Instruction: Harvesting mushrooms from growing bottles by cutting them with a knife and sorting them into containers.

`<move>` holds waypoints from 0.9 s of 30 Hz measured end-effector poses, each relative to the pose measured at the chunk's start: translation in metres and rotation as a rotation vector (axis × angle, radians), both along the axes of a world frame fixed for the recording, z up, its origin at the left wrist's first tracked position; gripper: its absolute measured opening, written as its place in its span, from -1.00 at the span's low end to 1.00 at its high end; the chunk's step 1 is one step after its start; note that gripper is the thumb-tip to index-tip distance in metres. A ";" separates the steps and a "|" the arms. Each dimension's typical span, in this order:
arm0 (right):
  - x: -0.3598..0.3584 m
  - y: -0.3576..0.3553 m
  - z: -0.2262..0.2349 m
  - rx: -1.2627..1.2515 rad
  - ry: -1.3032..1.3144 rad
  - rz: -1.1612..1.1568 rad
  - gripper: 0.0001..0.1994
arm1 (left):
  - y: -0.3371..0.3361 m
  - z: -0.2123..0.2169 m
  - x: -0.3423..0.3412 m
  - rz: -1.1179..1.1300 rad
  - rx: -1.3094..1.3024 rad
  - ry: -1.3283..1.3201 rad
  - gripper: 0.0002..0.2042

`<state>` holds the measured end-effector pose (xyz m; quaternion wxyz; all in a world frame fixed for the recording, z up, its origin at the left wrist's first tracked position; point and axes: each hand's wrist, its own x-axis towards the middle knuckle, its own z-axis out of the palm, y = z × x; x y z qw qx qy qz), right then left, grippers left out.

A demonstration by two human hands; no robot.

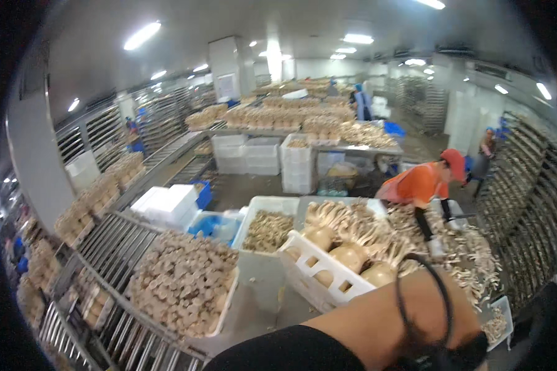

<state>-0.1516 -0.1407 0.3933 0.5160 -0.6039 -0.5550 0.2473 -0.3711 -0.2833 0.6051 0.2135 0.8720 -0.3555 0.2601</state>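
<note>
One bare forearm (377, 318) with a black sleeve crosses the bottom from lower centre toward the lower right; I take it as my left arm. A thin black cord (442, 297) loops over it. My left hand (467, 353) ends in a dark shape at the lower right edge, and its fingers do not show. My right hand is out of the picture. Just above the forearm stands a white slotted crate (303, 272) holding round tan lumps with long-stemmed mushrooms (353, 222) piled behind them.
A white tray of round mushroom caps (185, 281) sits on a roller conveyor (114, 244) at left. A white bin of brown mushrooms (267, 230) stands beside a blue crate (213, 226). A person in orange (422, 184) bends over loose mushrooms (470, 260). Tall racks (520, 198) line the right.
</note>
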 end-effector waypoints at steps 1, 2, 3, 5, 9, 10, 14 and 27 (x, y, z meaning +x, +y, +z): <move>0.006 -0.018 -0.006 -0.008 0.007 -0.019 -0.59 | -0.005 0.003 0.004 -0.015 0.039 -0.015 -0.63; 0.008 -0.031 -0.015 -0.026 0.022 -0.031 -0.60 | -0.006 0.004 0.008 -0.006 0.080 -0.032 -0.63; 0.007 -0.039 -0.027 -0.056 0.036 -0.028 -0.61 | -0.007 0.007 0.013 0.012 0.129 -0.044 -0.62; -0.003 -0.040 -0.046 -0.142 0.058 0.026 -0.63 | -0.002 0.014 0.013 0.120 0.195 -0.081 -0.61; -0.020 -0.061 -0.074 -0.264 0.141 0.031 -0.67 | -0.016 0.026 0.003 0.145 0.368 -0.198 -0.59; -0.009 -0.077 -0.078 -0.267 0.186 -0.026 -0.67 | -0.014 0.029 0.009 0.125 0.408 -0.222 -0.59; 0.022 -0.084 -0.112 -0.283 0.299 -0.155 -0.71 | 0.042 0.018 -0.011 0.243 0.296 -0.320 -0.58; 0.049 0.009 -0.114 0.070 0.127 -0.128 -0.76 | 0.191 -0.237 -0.111 1.348 -0.214 0.293 -0.62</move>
